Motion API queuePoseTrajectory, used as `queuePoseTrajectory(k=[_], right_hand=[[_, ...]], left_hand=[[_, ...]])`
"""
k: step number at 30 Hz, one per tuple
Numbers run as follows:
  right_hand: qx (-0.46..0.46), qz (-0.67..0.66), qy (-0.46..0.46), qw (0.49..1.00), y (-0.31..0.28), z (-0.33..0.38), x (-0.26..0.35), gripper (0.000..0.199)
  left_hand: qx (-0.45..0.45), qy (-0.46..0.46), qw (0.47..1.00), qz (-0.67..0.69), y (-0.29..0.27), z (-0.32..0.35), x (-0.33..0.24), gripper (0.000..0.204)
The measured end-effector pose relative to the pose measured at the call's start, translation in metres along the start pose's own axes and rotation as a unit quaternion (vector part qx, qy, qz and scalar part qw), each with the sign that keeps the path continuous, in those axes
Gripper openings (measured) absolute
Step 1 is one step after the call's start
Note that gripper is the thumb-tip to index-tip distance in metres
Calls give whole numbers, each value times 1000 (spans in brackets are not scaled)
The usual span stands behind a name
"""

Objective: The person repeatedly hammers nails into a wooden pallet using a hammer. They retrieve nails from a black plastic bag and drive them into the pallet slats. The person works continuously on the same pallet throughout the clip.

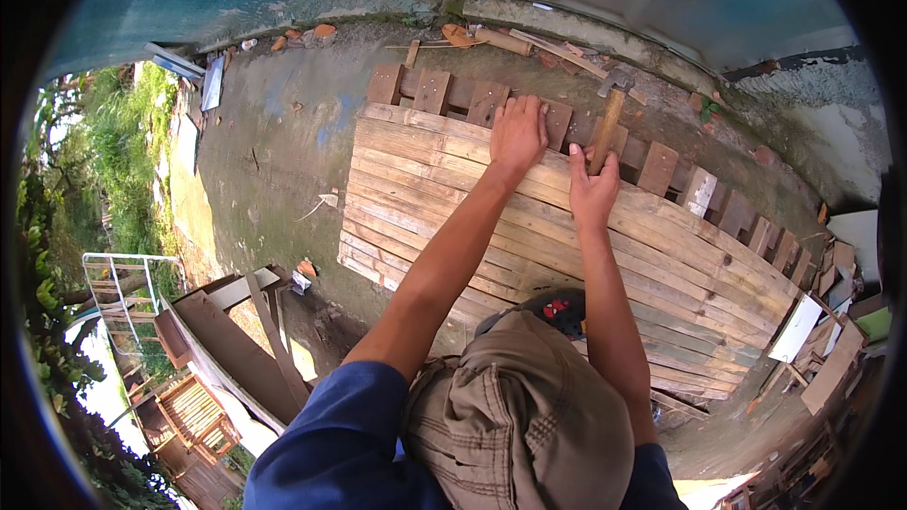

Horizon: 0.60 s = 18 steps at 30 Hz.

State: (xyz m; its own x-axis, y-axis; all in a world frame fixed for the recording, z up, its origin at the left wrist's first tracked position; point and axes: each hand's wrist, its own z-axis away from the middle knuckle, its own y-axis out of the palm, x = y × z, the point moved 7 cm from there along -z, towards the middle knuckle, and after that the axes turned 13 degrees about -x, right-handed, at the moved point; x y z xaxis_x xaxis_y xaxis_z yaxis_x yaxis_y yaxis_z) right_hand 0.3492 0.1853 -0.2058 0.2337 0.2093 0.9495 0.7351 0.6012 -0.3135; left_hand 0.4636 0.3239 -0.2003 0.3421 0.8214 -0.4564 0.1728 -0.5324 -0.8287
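A wide panel of pale wooden slats (453, 175) lies in front of me, with short brown boards (658, 168) sticking out along its far edge. My left hand (519, 137) is closed over the outermost slat at that edge, its fingertips bent down beside one of the brown boards. To its right, my right hand (593, 191) grips a hammer (609, 123) low on its wooden handle. The hammer's metal head points away from me, past the panel's far edge. What lies under the left fingertips is hidden.
My knee in brown trousers (529, 416) is over the panel's near side. Bamboo and brick pieces (505, 41) lie along the far wall. Scrap boards (836, 349) are heaped at right. A wooden frame (236, 340) and a white metal rack (132, 283) stand at left.
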Motion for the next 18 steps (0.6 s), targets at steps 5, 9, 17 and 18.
queuePoseTrajectory(k=[5,9,17,18], right_hand=[[3,25,22,999,1,-4,-8,35],[28,85,-8,996,1,-6,1,36],[51,-131,70,988,34,18,24,30],[82,-177,92,977,42,21,23,30]], left_hand=[[22,-8,1000,-9,4,0,1,18],[-14,-19,1000,20,-3,1,2,17],[-183,-111,960,179,-37,9,18,11],[-213,-150,945,200,-45,14,28,10]])
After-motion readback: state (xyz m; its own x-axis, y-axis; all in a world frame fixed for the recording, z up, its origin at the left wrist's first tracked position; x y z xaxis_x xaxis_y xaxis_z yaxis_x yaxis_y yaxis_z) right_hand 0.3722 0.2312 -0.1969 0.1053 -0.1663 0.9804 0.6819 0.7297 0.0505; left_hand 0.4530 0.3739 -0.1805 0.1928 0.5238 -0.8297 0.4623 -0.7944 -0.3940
